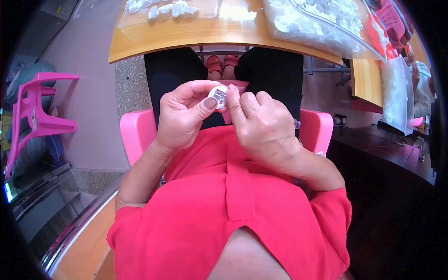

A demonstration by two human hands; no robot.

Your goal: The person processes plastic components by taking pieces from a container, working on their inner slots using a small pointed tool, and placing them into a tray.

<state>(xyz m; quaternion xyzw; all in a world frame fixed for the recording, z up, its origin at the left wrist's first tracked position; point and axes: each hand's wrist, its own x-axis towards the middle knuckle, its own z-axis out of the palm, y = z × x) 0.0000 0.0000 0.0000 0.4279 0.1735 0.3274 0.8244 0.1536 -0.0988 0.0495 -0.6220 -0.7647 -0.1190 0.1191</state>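
Note:
Above my lap, my left hand pinches a small round white plastic piece between thumb and fingers. A shiny metal-looking strip and a small slot show on its face. My right hand is closed, its thumb and forefinger pressed against the right edge of the same piece. Whether the right fingers hold another small part is hidden. Both hands are in front of my red top, short of the table edge.
A wooden table stands ahead. On it are a clear tray with several white parts and a larger clear bin heaped with white plastic parts. A pink plastic chair is at the left. Pink armrests flank me.

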